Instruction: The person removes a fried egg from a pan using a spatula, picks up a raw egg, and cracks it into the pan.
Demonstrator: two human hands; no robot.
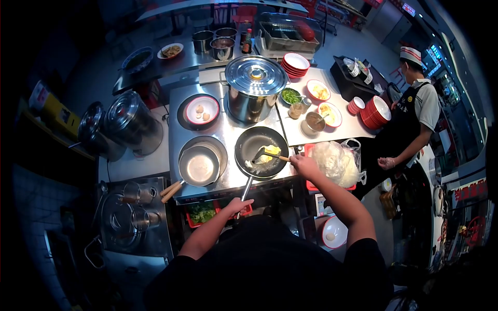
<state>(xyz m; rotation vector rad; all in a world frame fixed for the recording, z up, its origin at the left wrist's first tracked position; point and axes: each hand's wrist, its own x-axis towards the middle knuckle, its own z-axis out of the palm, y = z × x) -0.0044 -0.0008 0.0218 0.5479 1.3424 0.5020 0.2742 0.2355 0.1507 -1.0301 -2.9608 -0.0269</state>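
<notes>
Egg (270, 153) being worked in frying pan (245, 143); looks part-set, hard to confirm. Left hand (239, 206) wrapped round pan handle (247, 189), right hand (304, 165) closed on spatula (280, 157), blade at egg. Next move calls for steady pan, low blade. Stockpot (252, 106) lidded, contents hidden.

The stockpot (251, 106) is glossy metal, the frying pan (248, 136) dark, smooth metal, the bag (332, 161) crinkled plastic.

A restaurant kitchen: steel stockpots (255, 96), a frying pan (261, 150), stacked red-rimmed bowls (375, 113) and a co-worker in cap and apron (410, 109).
</notes>
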